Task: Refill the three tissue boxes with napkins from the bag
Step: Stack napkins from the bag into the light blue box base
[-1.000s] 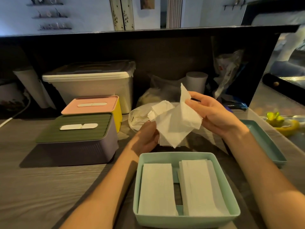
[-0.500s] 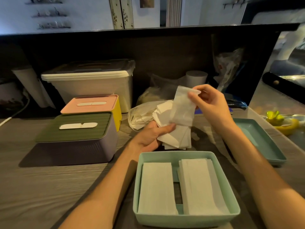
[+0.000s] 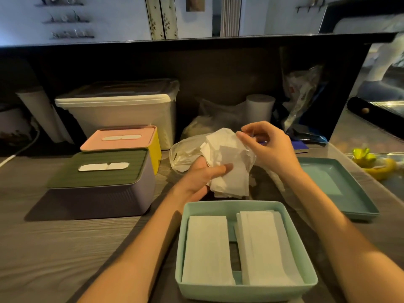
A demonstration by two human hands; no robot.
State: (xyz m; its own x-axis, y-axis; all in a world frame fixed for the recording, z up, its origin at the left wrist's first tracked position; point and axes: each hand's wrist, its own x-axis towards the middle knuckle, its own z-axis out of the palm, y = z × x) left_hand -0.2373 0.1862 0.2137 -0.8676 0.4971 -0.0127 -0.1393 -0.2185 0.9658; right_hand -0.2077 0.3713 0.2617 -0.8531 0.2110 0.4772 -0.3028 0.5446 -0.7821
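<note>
An open teal tissue box (image 3: pixel 290 217) sits at the front with two stacks of white napkins inside. Just behind it my left hand (image 3: pixel 203 176) grips a bunch of loose white napkins (image 3: pixel 229 167) from below, thumb pressed on top. My right hand (image 3: pixel 269 145) pinches the top edge of that bunch with its fingertips. The clear plastic bag (image 3: pixel 183 154) lies behind my left hand. At the left stand two closed tissue boxes: one purple with a green lid (image 3: pixel 102 182), one yellow with a pink lid (image 3: pixel 122 138).
The teal lid (image 3: pixel 341 186) lies on the table to the right. A large white storage bin (image 3: pixel 122 110), a paper roll (image 3: pixel 260 108) and plastic bags stand against the dark back wall. A yellow-green object (image 3: pixel 371 162) sits at the far right.
The napkin my right hand held up has come down onto the bunch in my left hand. Both hands sit lower and closer together, gathering the napkins.
</note>
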